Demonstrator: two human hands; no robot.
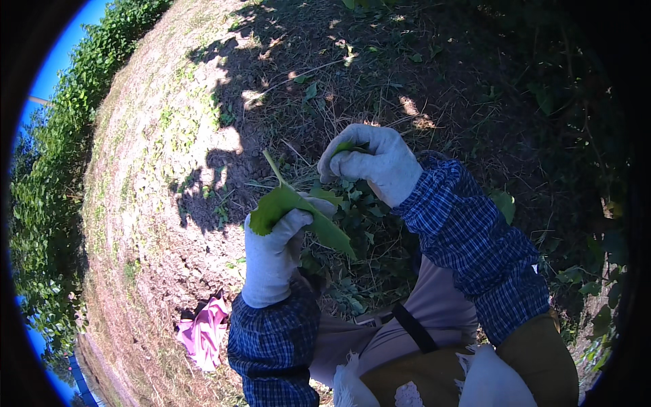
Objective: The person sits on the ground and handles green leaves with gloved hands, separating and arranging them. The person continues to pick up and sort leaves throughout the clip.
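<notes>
A broad green leaf (278,205) with a pale stalk pointing up and away is pinched in my left hand (274,244), thumb across its face. The leaf's blade folds over the fingers and hangs down on the right. Slightly farther off and to the right, my right hand (380,159) is curled closed around a smaller piece of green leaf (348,147), most of it hidden by the fingers. Both hands wear white fabric gloves, and blue checked sleeves cover the forearms. The two hands are close together but apart.
Cut grass and leafy weeds (356,271) lie on the shaded ground below my hands. A pink cloth (205,332) rests on the soil at the lower left. Tall leafy vines (47,197) line the left side, and darker foliage (563,88) stands at the right.
</notes>
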